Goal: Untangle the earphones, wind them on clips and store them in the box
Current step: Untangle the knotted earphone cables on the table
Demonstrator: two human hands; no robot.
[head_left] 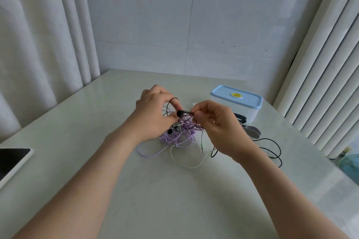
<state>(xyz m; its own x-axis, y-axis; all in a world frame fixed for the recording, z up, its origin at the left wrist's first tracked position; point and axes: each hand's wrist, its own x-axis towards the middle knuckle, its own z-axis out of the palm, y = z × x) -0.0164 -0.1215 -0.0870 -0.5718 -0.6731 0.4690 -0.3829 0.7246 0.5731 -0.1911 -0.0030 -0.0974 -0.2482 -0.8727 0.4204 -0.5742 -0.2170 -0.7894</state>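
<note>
Could cinch the knot tighter if pulled hard, with the black earphone cable (173, 99) looped through the purple cable tangle (174, 139); could also strain the joint at the black earbud (179, 113). Pinched between left hand (155, 106) and right hand (215, 122), both gripping, just above the table (136, 190), tangle directly beneath the hands; lidded box (236, 101) near, beyond the right hand.

Pale table (136, 190), tiled wall (194, 15), white curtains (38, 35)

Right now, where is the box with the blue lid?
In the head view the box stands on the table at the right, beyond the right hand that pinches the black earphones, just behind the grey clips.
</note>
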